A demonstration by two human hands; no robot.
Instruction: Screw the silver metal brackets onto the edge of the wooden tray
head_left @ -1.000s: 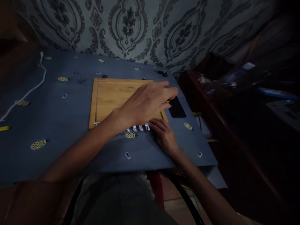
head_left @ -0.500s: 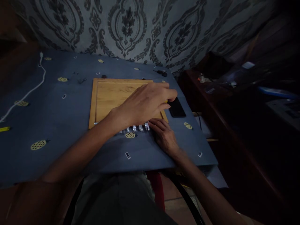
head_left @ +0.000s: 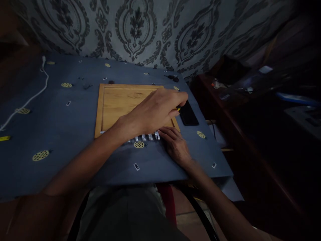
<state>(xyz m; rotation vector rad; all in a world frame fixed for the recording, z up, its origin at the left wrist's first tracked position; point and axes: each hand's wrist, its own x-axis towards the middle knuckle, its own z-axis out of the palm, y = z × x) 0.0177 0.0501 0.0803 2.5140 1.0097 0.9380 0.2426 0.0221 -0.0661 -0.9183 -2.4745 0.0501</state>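
My left hand point(head_left: 156, 108) reaches across the wooden board point(head_left: 117, 103) from the left, fingers closed around a small yellow-and-black object point(head_left: 178, 108). Most of that object is hidden in the grip, so its kind does not show. At the board's front right corner lies my right hand point(head_left: 177, 145), its fingers stretched forward and close together. Its fingertips are by the end of a row of shiny silver curved pieces point(head_left: 150, 137) along the front edge. My left forearm covers part of the board and of that row.
A black phone point(head_left: 190, 114) lies right of the board, with a small dark item point(head_left: 173, 78) behind it. On the left are a white cable point(head_left: 31, 99) and a yellow strip point(head_left: 5, 138). The blue patterned tablecloth point(head_left: 82, 150) ends near my lap; a dark cluttered surface point(head_left: 250, 110) stands right.
My left hand has turned slightly and its fingers have drawn in a little to the left, showing more of the yellow-and-black object. My right hand stays in place.
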